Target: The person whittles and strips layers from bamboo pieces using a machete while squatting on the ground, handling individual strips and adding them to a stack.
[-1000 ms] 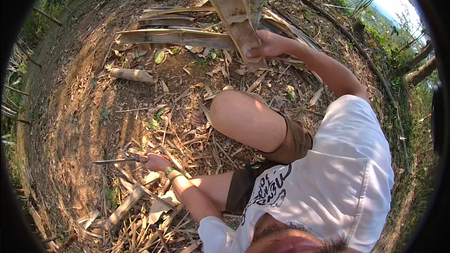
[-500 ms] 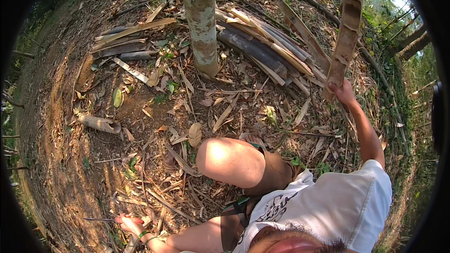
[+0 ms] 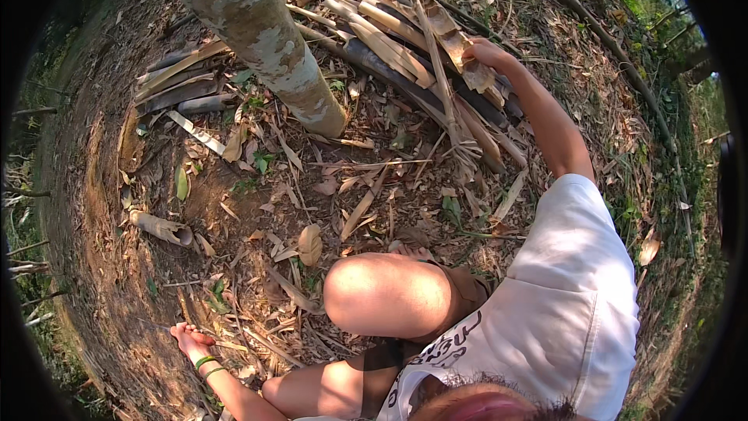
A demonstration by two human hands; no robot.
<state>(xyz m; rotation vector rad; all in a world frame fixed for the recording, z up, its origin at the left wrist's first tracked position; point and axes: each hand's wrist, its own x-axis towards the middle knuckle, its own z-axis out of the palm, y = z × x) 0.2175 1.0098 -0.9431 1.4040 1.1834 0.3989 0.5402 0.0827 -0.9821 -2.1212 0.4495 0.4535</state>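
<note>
My right hand [image 3: 491, 56] reaches to the bamboo pile at the back right and is closed on the near end of a split bamboo piece [image 3: 449, 31], whose hollow inner side faces up. That piece lies along the top of the pile of dark and pale bamboo strips [image 3: 397, 58]. Low on the left, beside my bent leg, my left hand [image 3: 192, 340] is closed on a knife [image 3: 154, 323]. Its thin blade shows edge-on as a faint line pointing left, and the grip is hidden in my fingers.
A mottled tree trunk [image 3: 261, 39] stands between the large pile and a smaller stack of split bamboo [image 3: 183, 82] at left. A short bamboo tube [image 3: 161, 228] lies on the leaf-littered ground. One long branch [image 3: 600, 31] runs along the right side.
My right hand has brought the split bamboo from upright at far right leftward and down onto the pile. My left hand has shifted slightly up and left, still closed. The view has tilted.
</note>
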